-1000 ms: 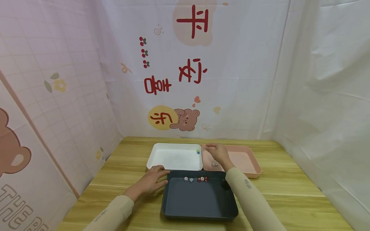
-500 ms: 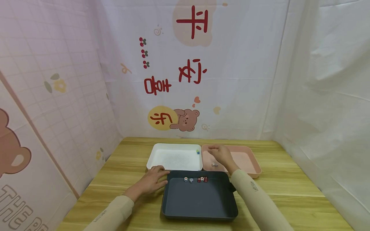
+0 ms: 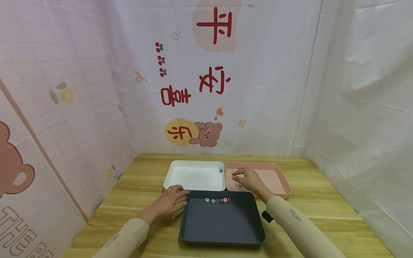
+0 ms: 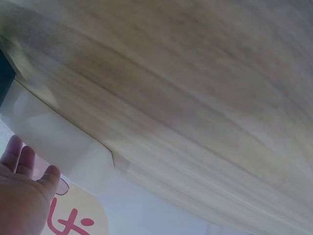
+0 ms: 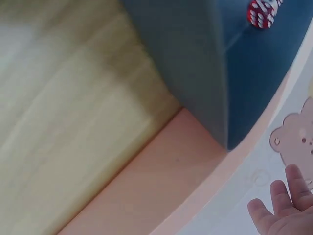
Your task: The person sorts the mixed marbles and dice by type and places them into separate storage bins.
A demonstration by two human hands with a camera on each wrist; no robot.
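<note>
My right hand [image 3: 250, 180] hovers over the left part of the pink tray [image 3: 274, 175], its fingers pointing left with nothing visible between them. Below it, white dice [image 3: 238, 184] in that tray are partly covered by the hand. My left hand [image 3: 168, 200] rests at the far left corner of the dark grey tray [image 3: 222, 225], fingers spread loosely at its rim. Along the far side inside the grey tray lie a white die [image 3: 207, 200], a second white die [image 3: 213, 201], and a cluster with a red die [image 3: 229, 200]; a red die [image 5: 260, 13] also shows in the right wrist view.
A white tray [image 3: 193, 175] stands left of the pink one, behind the grey tray. Small blue and yellow-green pieces [image 3: 221, 170] sit at its right side. Wood-grain table [image 3: 322, 211] surrounds the trays, and printed cloth [image 3: 271, 89] hangs behind.
My right hand has shifted right and nearer over the pink tray, now partly covering the dice there. The right forearm has moved off the grey tray's edge. The left hand stays put.
</note>
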